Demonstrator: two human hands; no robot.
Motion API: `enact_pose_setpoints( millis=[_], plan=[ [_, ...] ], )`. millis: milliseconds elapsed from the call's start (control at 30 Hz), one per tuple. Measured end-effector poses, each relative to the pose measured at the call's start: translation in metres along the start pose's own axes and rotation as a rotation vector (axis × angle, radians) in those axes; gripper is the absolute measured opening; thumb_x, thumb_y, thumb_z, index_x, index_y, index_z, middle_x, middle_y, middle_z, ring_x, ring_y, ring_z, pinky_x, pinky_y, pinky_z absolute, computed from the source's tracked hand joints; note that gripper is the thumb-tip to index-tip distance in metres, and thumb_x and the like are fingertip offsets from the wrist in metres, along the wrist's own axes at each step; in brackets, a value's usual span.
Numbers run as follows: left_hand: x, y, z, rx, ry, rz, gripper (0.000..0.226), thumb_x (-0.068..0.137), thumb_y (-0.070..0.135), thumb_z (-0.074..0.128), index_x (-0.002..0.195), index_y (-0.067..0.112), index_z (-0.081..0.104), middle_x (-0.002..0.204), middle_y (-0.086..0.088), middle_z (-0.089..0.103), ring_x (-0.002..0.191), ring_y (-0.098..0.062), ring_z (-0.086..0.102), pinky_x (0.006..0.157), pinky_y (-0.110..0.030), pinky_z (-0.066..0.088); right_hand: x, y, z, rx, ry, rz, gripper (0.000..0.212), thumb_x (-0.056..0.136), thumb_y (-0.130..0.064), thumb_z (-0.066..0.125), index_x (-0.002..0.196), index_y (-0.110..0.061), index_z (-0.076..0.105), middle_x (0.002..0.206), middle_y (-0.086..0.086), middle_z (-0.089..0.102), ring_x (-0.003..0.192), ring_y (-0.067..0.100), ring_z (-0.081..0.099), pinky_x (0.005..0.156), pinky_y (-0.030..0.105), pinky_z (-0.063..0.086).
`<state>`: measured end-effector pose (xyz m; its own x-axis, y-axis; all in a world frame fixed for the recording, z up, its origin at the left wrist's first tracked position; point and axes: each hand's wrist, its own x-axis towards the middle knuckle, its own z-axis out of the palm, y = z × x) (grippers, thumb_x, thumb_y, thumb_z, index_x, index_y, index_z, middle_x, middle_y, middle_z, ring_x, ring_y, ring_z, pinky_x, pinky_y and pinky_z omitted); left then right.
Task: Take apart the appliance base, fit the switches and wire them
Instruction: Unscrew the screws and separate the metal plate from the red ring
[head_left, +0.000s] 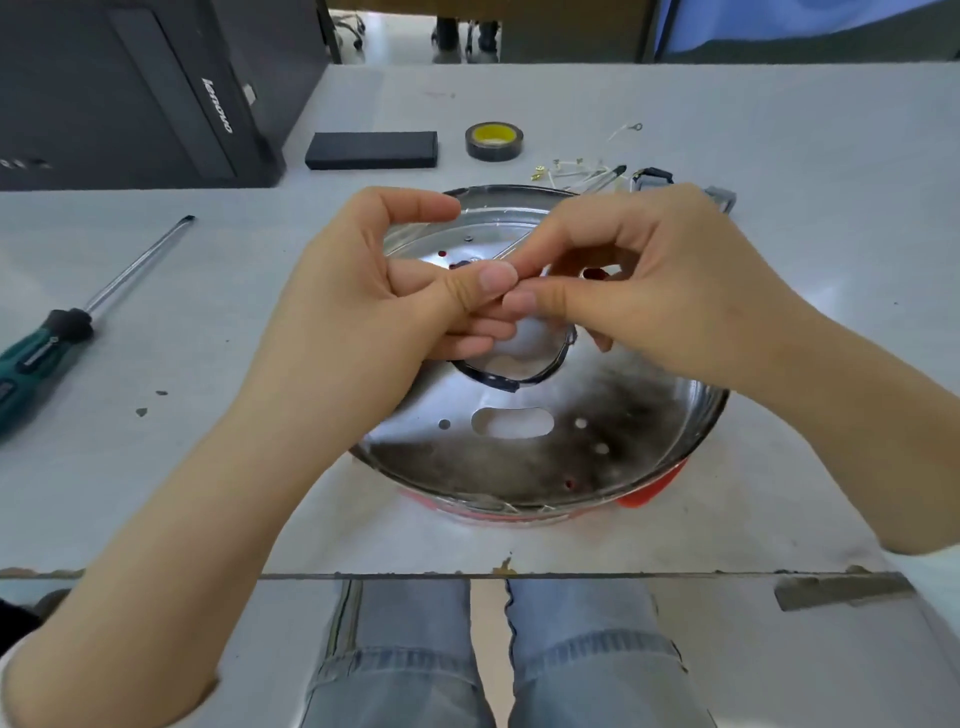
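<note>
The round metal appliance base (597, 415) with a red rim lies in the middle of the table, its central hole edged in black. Above it my left hand (374, 291) and my right hand (649, 280) meet, thumbs and fingertips pinching a small part that is mostly hidden between them. A thin white wire (511, 247) runs up from the pinch toward the base's far rim. Loose white wires with terminals (576, 171) lie behind the base.
A green-handled screwdriver (67, 322) lies at the left. A roll of black tape (493, 140) and a black box (371, 149) sit at the back, next to a black computer case (130, 93). A second tool (654, 179) lies behind the base. The table's front edge (415, 575) is close.
</note>
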<state>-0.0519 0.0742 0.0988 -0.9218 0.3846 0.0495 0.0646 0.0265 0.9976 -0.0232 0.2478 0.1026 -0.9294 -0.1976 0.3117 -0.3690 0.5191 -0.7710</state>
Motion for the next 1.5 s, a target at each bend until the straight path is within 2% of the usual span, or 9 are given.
enact_pose_setpoints(
  millis=[267, 367, 500, 600, 667, 867, 1000, 1133, 1500],
  plan=[
    [-0.006, -0.004, 0.003, 0.138, -0.080, 0.010, 0.046, 0.069, 0.036, 0.066, 0.113, 0.026, 0.056, 0.072, 0.001, 0.075, 0.071, -0.013, 0.074, 0.063, -0.023, 0.059, -0.006, 0.006, -0.013, 0.085, -0.107, 0.042, 0.010, 0.076, -0.020, 0.075, 0.077, -0.028, 0.070, 0.061, -0.017, 0.065, 0.052, 0.001, 0.058, 0.049, 0.014, 0.045],
    [-0.014, -0.008, -0.005, 0.535, -0.194, 0.185, 0.032, 0.075, 0.060, 0.065, 0.099, 0.039, 0.063, 0.078, 0.022, 0.072, 0.074, 0.004, 0.068, 0.071, -0.015, 0.053, -0.007, 0.008, -0.020, -0.040, -0.354, 0.151, 0.007, 0.068, -0.040, 0.075, 0.072, -0.036, 0.073, 0.070, -0.004, 0.070, 0.063, 0.013, 0.064, 0.061, 0.028, 0.051],
    [-0.020, -0.011, -0.003, 0.838, -0.294, 0.285, 0.016, 0.083, 0.047, 0.066, 0.089, 0.034, 0.071, 0.074, 0.029, 0.064, 0.076, 0.020, 0.054, 0.069, 0.006, 0.032, -0.009, 0.006, -0.015, -0.114, -0.648, 0.264, 0.007, 0.062, -0.045, 0.069, 0.068, -0.041, 0.071, 0.072, 0.000, 0.069, 0.064, 0.011, 0.063, 0.066, 0.021, 0.049],
    [-0.019, -0.012, 0.002, 0.797, -0.293, 0.147, 0.014, 0.071, 0.043, 0.063, 0.084, 0.041, 0.068, 0.076, 0.020, 0.066, 0.084, 0.009, 0.057, 0.070, 0.003, 0.035, -0.014, 0.010, -0.003, -0.022, -0.520, 0.273, 0.017, 0.062, -0.024, 0.079, 0.071, -0.037, 0.071, 0.072, 0.012, 0.070, 0.067, 0.026, 0.067, 0.074, 0.038, 0.058],
    [-0.017, -0.012, 0.002, 0.816, -0.310, 0.112, 0.017, 0.064, 0.044, 0.062, 0.081, 0.047, 0.065, 0.077, 0.016, 0.066, 0.085, 0.002, 0.058, 0.072, -0.002, 0.039, -0.018, 0.014, 0.004, -0.025, -0.431, 0.276, 0.025, 0.059, -0.015, 0.081, 0.072, -0.034, 0.071, 0.069, 0.013, 0.070, 0.064, 0.029, 0.068, 0.068, 0.047, 0.058],
    [-0.014, -0.012, 0.001, 0.828, -0.350, 0.080, 0.024, 0.062, 0.043, 0.067, 0.085, 0.046, 0.069, 0.089, 0.015, 0.067, 0.085, -0.001, 0.057, 0.077, -0.012, 0.042, -0.015, 0.019, 0.006, -0.032, -0.495, 0.306, 0.022, 0.053, -0.018, 0.078, 0.061, -0.036, 0.070, 0.061, 0.012, 0.066, 0.050, 0.022, 0.061, 0.054, 0.032, 0.051],
    [-0.012, -0.012, 0.001, 0.831, -0.374, 0.089, 0.017, 0.064, 0.042, 0.068, 0.081, 0.047, 0.067, 0.093, 0.015, 0.066, 0.087, 0.000, 0.056, 0.077, -0.012, 0.040, -0.016, 0.020, 0.010, -0.022, -0.465, 0.301, 0.032, 0.055, -0.009, 0.079, 0.059, -0.039, 0.067, 0.056, 0.013, 0.062, 0.047, 0.019, 0.056, 0.052, 0.033, 0.048],
    [-0.009, -0.014, 0.001, 0.837, -0.364, 0.083, 0.019, 0.064, 0.041, 0.071, 0.082, 0.042, 0.071, 0.093, 0.013, 0.067, 0.084, -0.001, 0.056, 0.076, -0.014, 0.041, -0.013, 0.020, 0.009, -0.190, -0.533, 0.316, 0.025, 0.050, -0.030, 0.077, 0.060, -0.048, 0.063, 0.051, -0.003, 0.062, 0.039, 0.005, 0.053, 0.040, 0.012, 0.041],
    [-0.010, -0.018, 0.001, 0.822, -0.330, 0.108, 0.016, 0.070, 0.030, 0.079, 0.084, 0.037, 0.074, 0.095, 0.015, 0.067, 0.084, 0.000, 0.056, 0.074, -0.012, 0.041, -0.005, 0.012, 0.001, -0.337, -0.610, 0.296, 0.018, 0.066, -0.042, 0.082, 0.072, -0.048, 0.065, 0.060, -0.013, 0.066, 0.049, -0.004, 0.057, 0.044, 0.005, 0.038]
  ],
)
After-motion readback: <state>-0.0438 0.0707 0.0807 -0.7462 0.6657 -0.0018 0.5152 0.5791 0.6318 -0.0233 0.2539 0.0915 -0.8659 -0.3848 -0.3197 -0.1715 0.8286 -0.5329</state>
